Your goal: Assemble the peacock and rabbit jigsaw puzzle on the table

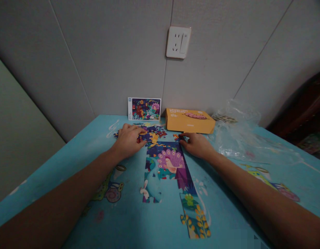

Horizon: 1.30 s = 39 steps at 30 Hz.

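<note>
My left hand (130, 140) rests on a pile of loose puzzle pieces (151, 135), its fingers bent over them; whether it grips one is hidden. My right hand (197, 143) pinches a small orange and blue puzzle piece (176, 137) at the right of the pile, between thumb and fingers. Below the hands lies a partly joined puzzle (171, 162) with a pink peacock, a blue animal and a rabbit. A strip with a frog and yellow leaves (193, 207) runs down its right side.
A picture card (146, 109) leans against the wall at the back. Beside it sits an orange box (189, 121). Crumpled clear plastic bags (237, 138) lie at the right rear. A socket (178, 42) is on the wall, and the blue tablecloth (118, 221) has cartoon prints.
</note>
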Each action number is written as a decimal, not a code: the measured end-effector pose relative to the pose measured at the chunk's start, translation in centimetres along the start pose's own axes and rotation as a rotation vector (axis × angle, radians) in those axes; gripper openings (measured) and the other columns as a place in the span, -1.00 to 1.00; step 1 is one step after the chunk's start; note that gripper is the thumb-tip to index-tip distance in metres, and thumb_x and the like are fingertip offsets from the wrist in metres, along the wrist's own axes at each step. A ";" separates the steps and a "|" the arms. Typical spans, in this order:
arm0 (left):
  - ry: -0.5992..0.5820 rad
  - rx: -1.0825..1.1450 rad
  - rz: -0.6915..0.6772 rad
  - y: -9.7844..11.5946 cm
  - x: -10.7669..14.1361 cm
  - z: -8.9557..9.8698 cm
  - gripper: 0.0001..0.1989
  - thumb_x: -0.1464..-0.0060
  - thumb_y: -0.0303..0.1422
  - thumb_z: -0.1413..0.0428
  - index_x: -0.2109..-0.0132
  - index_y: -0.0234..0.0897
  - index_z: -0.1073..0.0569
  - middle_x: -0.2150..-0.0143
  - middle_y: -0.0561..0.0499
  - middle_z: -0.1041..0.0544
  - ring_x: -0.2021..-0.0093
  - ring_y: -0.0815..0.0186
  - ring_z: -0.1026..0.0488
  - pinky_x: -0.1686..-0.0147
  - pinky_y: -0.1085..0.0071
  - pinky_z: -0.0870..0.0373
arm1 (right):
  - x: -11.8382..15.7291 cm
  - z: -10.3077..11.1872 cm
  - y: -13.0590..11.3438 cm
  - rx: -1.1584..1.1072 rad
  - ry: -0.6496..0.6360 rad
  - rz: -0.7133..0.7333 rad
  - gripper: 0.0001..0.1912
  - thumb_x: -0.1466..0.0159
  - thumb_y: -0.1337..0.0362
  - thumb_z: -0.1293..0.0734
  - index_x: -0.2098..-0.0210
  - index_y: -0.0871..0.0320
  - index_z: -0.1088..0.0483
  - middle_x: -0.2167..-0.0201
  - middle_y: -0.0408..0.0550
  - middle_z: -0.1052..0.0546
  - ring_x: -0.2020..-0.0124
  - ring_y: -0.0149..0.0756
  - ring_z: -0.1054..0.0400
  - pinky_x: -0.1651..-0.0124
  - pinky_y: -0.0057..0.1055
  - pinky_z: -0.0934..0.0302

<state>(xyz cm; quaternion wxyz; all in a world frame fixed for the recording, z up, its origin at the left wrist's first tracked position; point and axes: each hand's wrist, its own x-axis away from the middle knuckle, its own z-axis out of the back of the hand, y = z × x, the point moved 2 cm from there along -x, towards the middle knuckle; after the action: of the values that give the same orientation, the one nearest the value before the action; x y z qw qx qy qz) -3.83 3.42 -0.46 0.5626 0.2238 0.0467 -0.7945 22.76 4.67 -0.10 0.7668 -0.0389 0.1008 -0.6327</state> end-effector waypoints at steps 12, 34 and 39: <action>0.241 0.185 -0.290 2.0 0.6 1.8 -0.60 -0.12 -0.28 -0.16 -0.10 -0.25 -0.39 -0.01 -0.12 -0.46 -0.05 0.11 -0.33 -0.07 0.11 -0.23 | -0.4 -0.2 0.6 -0.031 -0.001 -0.065 -0.63 -0.21 0.17 -0.27 0.02 0.12 -0.45 0.22 0.10 -0.58 0.21 -0.14 -0.45 0.21 -0.36 -0.20; 0.081 0.380 -0.339 2.3 0.8 0.9 -0.53 -0.10 -0.38 -0.16 -0.17 -0.21 -0.35 -0.03 -0.11 -0.32 0.23 0.34 -0.40 0.09 0.26 -0.45 | -0.6 -0.2 1.4 -0.013 -0.004 -0.161 -0.66 -0.21 0.15 -0.31 0.09 0.20 -0.46 0.13 0.15 -0.56 0.10 -0.08 -0.45 0.20 -0.37 -0.20; 0.058 0.369 -0.358 2.4 0.7 0.9 -0.51 -0.10 -0.37 -0.17 -0.18 -0.26 -0.33 0.04 -0.10 -0.37 0.28 0.37 -0.39 0.13 0.29 -0.42 | -0.6 -0.4 1.6 -0.017 0.000 -0.154 -0.62 -0.21 0.12 -0.31 0.05 0.20 -0.44 0.15 0.13 -0.57 0.12 -0.09 -0.45 0.21 -0.36 -0.19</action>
<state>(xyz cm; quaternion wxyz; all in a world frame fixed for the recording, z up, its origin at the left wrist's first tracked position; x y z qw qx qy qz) -2.09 1.62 0.52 0.3611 0.3335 -0.0444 -0.8697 24.07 5.63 -0.67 0.7155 -0.0529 0.1028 -0.6890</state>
